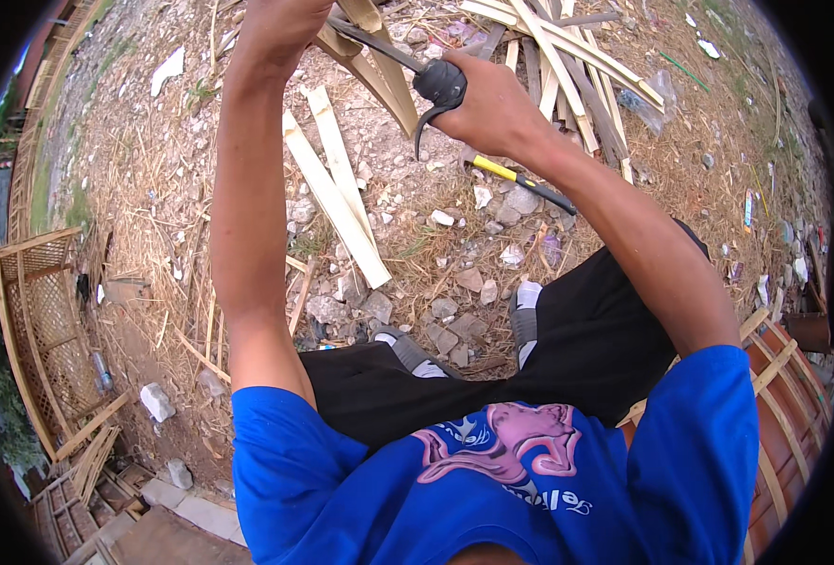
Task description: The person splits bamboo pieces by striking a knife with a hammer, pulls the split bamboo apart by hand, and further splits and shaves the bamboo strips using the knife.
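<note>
My right hand (492, 102) is closed round the black handle (440, 85) of a machete; a thin dark hook curves down from its end. The machete's blade (379, 45) points up and left, lying across a split piece of bamboo (379, 83) whose pale halves stand apart at the lower end. At the upper edge, my left hand (290, 17) is closed at the bamboo's upper part; the picture's edge cuts off most of its fingers. Below my right hand, a hammer (520, 181) with a yellow and black handle lies on the ground.
Two pale bamboo strips (337, 188) lie before my feet. A pile of strips (567, 71) is at the far right. Stones (459, 330) lie around my sandals (407, 350). At left stands a woven lattice panel (45, 330); a slatted wooden structure (779, 395) is at right.
</note>
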`<action>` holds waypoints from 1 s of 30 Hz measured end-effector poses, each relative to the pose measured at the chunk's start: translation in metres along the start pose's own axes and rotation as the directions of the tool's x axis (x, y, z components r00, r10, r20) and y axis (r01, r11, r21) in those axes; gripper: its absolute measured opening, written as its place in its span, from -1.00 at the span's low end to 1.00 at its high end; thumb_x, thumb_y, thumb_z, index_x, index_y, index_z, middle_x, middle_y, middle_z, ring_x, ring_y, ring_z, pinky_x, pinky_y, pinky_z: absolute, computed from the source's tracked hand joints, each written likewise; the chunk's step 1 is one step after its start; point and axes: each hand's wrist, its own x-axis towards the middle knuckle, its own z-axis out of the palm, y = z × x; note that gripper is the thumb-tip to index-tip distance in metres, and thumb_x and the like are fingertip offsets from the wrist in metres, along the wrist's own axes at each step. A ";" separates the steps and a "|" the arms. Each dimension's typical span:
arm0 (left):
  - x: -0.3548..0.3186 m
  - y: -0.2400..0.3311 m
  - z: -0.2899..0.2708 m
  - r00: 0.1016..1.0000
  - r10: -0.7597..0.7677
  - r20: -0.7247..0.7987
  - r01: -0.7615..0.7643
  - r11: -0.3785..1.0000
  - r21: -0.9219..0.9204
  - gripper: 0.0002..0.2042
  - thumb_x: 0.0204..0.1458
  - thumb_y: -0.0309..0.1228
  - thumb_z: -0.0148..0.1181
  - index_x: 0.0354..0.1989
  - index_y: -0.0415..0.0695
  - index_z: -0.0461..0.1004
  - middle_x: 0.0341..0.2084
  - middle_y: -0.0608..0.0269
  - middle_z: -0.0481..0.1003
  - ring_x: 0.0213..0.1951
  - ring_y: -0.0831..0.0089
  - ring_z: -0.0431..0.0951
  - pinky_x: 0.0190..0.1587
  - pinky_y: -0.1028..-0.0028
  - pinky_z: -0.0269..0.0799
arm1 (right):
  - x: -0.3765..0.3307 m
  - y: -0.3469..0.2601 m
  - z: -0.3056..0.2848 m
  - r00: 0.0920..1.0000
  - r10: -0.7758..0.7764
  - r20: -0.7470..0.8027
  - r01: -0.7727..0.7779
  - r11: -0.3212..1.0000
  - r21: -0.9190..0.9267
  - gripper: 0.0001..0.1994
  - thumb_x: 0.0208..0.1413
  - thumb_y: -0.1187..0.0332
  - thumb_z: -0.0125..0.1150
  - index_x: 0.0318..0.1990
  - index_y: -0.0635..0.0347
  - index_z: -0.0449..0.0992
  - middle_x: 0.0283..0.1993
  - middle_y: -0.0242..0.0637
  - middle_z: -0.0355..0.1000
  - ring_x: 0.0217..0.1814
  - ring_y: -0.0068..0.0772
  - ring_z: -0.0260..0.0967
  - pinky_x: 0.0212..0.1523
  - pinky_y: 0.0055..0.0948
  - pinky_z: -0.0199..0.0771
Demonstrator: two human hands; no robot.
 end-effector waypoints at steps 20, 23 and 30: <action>-0.004 0.000 0.018 0.997 -0.076 0.004 0.075 0.995 0.067 -0.63 0.04 -0.45 0.26 -0.03 -0.22 0.26 -0.27 0.21 0.38 -0.25 0.48 0.49 -0.21 0.52 0.47 | -0.023 -0.021 -0.020 0.912 0.249 0.327 -0.357 0.874 0.329 -0.68 -0.11 0.31 0.29 -0.22 0.34 0.50 -0.53 -0.32 0.39 -0.56 -0.49 0.33 -0.52 -0.41 0.33; 0.001 -0.005 0.011 0.999 -0.010 -0.041 0.016 0.991 0.135 -0.64 0.06 -0.46 0.22 -0.01 -0.22 0.26 -0.24 0.17 0.39 -0.21 0.44 0.52 -0.14 0.48 0.49 | -0.022 -0.022 -0.018 0.920 0.245 0.307 -0.341 0.886 0.313 -0.68 -0.12 0.31 0.29 -0.22 0.34 0.50 -0.52 -0.31 0.40 -0.55 -0.48 0.33 -0.51 -0.40 0.33; -0.012 0.013 0.014 0.971 -0.228 0.065 0.236 0.955 -0.180 -0.64 0.12 -0.52 0.16 0.06 -0.25 0.23 -0.19 0.14 0.43 -0.17 0.40 0.54 -0.02 0.43 0.48 | -0.020 -0.013 -0.010 0.943 0.188 0.275 -0.265 0.924 0.277 -0.66 -0.13 0.28 0.29 -0.22 0.33 0.50 -0.52 -0.31 0.40 -0.52 -0.49 0.34 -0.45 -0.42 0.35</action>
